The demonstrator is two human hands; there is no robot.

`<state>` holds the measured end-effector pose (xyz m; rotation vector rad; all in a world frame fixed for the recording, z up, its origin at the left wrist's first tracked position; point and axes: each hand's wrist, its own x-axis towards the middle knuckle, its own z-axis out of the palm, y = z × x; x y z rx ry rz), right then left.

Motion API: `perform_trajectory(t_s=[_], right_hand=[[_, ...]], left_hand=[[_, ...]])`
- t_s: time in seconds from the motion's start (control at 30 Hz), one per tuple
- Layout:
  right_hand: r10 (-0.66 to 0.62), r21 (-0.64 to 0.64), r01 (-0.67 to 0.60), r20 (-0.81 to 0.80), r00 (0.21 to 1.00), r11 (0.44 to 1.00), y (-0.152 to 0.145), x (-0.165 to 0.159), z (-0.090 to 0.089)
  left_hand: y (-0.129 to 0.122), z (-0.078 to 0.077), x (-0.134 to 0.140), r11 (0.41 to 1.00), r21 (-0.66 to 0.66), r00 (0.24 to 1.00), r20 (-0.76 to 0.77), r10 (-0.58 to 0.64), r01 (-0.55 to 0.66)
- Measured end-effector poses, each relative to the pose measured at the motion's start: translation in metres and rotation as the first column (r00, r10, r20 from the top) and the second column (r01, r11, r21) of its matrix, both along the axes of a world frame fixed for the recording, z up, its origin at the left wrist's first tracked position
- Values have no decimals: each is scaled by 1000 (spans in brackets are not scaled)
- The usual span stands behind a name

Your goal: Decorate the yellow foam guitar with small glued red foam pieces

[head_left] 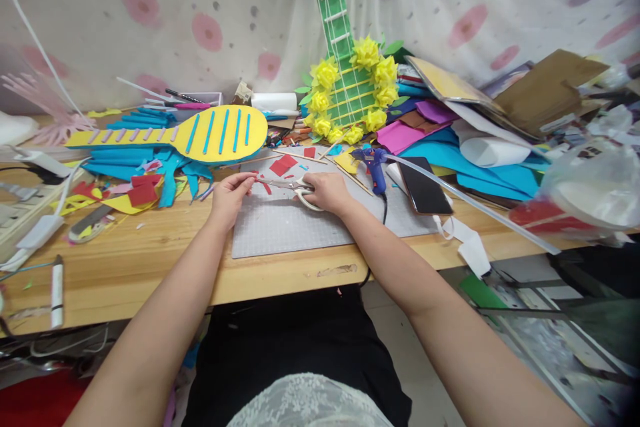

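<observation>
My right hand is closed around the handles of a pair of scissors over the grey cutting mat. The blades point left toward my left hand, whose fingers pinch a small red piece at the blade tips; its exact shape is hard to make out. Beneath and just behind the scissors lie red scraps on the mat. A blue glue gun rests to the right of my right hand, its clear glue stick reaching out to the right.
A yellow paddle-shaped craft piece with blue strips lies at back left. A green guitar-shaped craft with yellow flowers leans on the curtain. A black phone, coloured sheets, a plastic container and a marker are around.
</observation>
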<state>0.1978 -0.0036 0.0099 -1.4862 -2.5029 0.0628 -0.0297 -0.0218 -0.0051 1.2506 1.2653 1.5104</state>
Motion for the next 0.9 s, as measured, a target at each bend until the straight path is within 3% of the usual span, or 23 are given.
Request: perform_trajectory(t_s=[0.57,0.9], right_hand=[[-14,-1,14,28,1000,1000,-2,-1,2],[-35,25,37,-68,997,999,2,1,-4]], left_hand=[[2,-5,-2,1000,-30,999,35,-2,3],[1,-2,-1,999,-18,999,42,-31,32]])
